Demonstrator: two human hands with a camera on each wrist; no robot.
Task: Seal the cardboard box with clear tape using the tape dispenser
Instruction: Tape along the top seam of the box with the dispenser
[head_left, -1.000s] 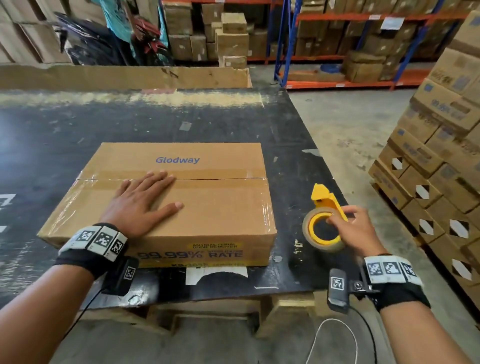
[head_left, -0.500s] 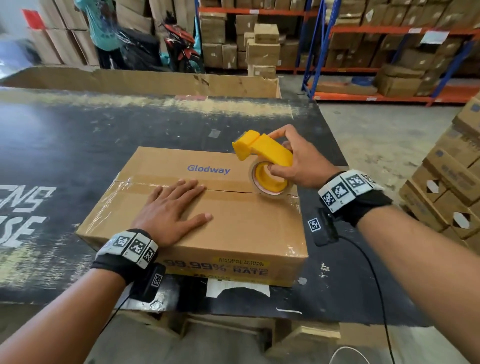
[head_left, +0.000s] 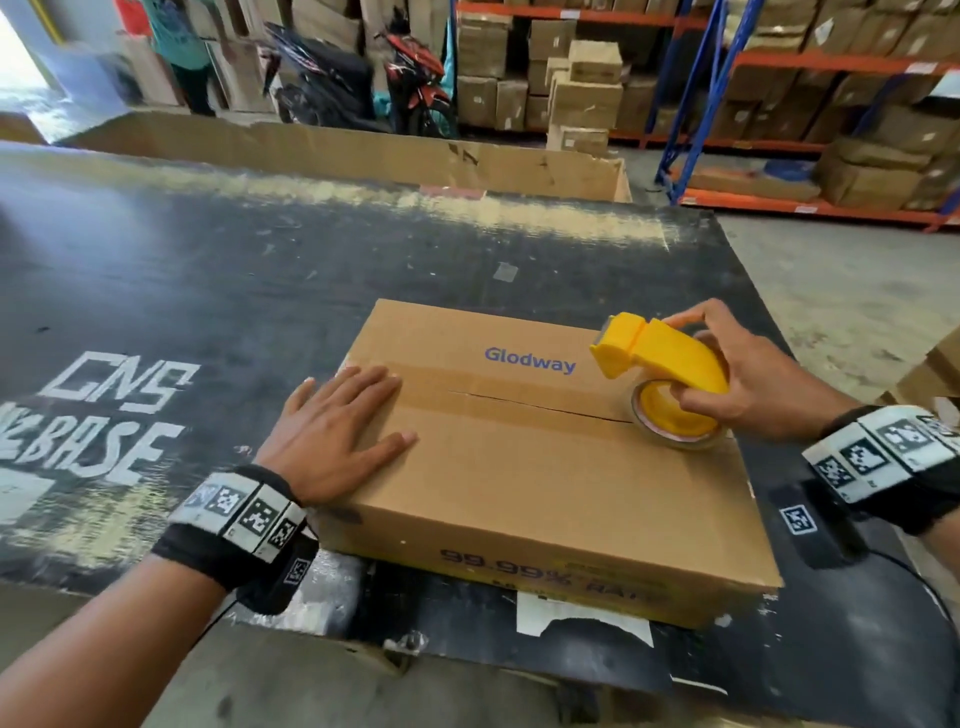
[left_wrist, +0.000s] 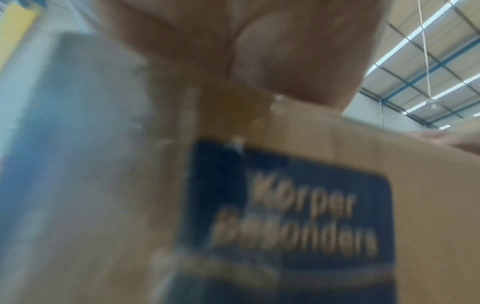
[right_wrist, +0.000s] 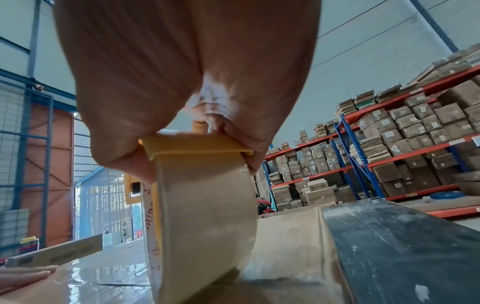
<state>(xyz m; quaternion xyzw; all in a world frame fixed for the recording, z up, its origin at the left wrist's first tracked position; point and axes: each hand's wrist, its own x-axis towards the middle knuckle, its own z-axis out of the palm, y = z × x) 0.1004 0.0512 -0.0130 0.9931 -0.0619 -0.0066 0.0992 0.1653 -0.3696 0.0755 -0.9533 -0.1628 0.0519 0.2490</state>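
A flat brown cardboard box printed "Glodway" lies on the black table near its front edge. Its top flaps meet in a seam running left to right. My left hand rests flat on the left part of the top, fingers straight. My right hand grips the yellow tape dispenser with its roll of clear tape set on the right end of the seam. In the right wrist view the tape roll touches the box top. The left wrist view shows the box side, blurred.
A long cardboard sheet stands along the table's far edge. Shelving stacked with cartons fills the back right, and parked motorbikes and a person are at the back left. More cartons lie right of the table.
My right hand lifted the dispenser off the table at the right, carried it over the box and lowered the roll onto the seam's right end. The left hand stayed flat on the box.
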